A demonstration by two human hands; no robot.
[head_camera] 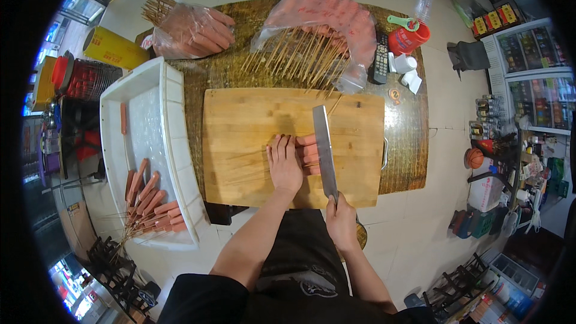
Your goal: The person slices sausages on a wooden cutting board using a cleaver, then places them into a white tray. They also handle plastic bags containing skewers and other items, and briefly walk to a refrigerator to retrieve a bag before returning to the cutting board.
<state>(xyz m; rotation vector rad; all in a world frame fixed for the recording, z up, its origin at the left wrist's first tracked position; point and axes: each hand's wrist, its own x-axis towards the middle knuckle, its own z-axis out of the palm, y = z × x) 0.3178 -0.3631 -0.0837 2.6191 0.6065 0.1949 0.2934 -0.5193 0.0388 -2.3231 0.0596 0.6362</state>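
On a wooden cutting board (243,117), my left hand (285,162) lies flat over several skewered sausages (308,149) set side by side, their thin sticks pointing left. My right hand (339,213) grips the handle of a cleaver (325,148). The blade lies across the sausages' right ends, just right of my left fingers; whether it touches them or the board I cannot tell. A white plastic tray (180,144) to the left holds more skewered sausages (150,198). Beyond the board are a plastic bag of skewered pink meat (324,9) and a bag of sausages (198,31) with sticks.
The wooden table (405,144) also carries a remote control (381,60), a red plastic container (408,38), a white paper roll (405,64) and a yellow roll (114,49). A metal handle (385,154) sticks out from the board's right edge. Glass-door fridges (535,49) stand far right.
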